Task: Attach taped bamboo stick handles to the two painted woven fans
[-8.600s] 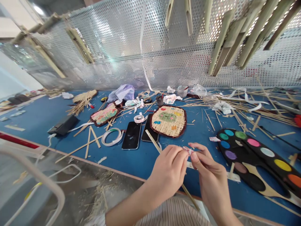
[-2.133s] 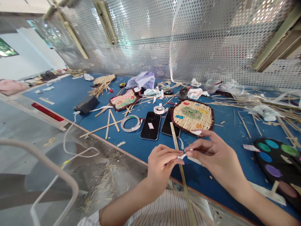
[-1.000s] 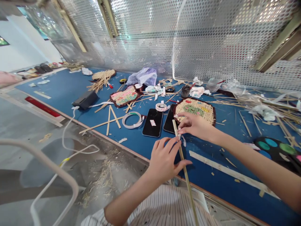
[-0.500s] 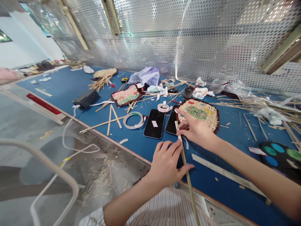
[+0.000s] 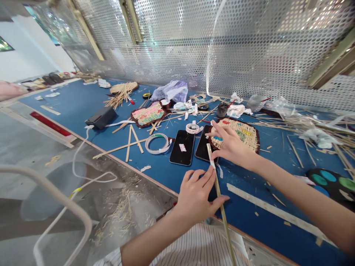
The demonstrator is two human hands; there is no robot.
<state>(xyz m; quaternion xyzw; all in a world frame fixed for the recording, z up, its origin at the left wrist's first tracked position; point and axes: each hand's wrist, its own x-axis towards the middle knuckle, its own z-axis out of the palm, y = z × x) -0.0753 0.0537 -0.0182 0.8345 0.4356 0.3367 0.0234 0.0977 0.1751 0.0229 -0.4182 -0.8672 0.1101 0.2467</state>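
A long, thin bamboo strip (image 5: 225, 221) runs from the table's front edge up to the black phone on the right (image 5: 201, 147). A piece of white tape (image 5: 212, 162) is on the strip near its far end. My left hand (image 5: 195, 192) presses the strip from the side, fingertips by the tape and thumb lying across it. Over the right phone and a woven bamboo mat (image 5: 248, 136) with a dark rim, my right hand (image 5: 231, 146) has its fingers spread. Its thumb is beside the strip's far end; whether they touch I cannot tell.
Left of my hands lie another phone (image 5: 181, 147), a tape roll (image 5: 158, 143), and a smaller roll (image 5: 192, 128). A second woven mat (image 5: 148, 113) and a dark box (image 5: 101, 117) stand farther left. Loose strips, crumpled paper and a perforated metal screen (image 5: 249, 48) are behind.
My right hand's fingers have opened from a pinch at the strip's taped end and lifted slightly. My left hand stays on the strip, almost unmoved.
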